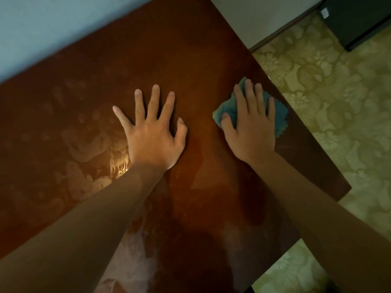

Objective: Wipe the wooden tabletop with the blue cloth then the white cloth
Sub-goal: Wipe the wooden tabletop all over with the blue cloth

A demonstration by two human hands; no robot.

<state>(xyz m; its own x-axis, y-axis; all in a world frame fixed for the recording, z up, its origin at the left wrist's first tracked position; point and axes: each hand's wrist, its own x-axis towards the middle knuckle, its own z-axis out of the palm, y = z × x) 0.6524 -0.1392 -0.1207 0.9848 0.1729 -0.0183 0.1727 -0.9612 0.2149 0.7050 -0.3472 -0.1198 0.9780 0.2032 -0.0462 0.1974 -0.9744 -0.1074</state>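
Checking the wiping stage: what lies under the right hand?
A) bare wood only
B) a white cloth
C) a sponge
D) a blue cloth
D: the right hand presses flat on the blue cloth near the edge of the wooden tabletop.

Dim, warm light; a bright glare patch on the tabletop (pixel 119 166) beside the left forearm; soft shadows near the bottom edge; slight overall blur; wide-angle bending at edges.

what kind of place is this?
Probably a room in a home: a wooden tabletop against a pale wall, floral-patterned flooring, and a dark cabinet in the corner.
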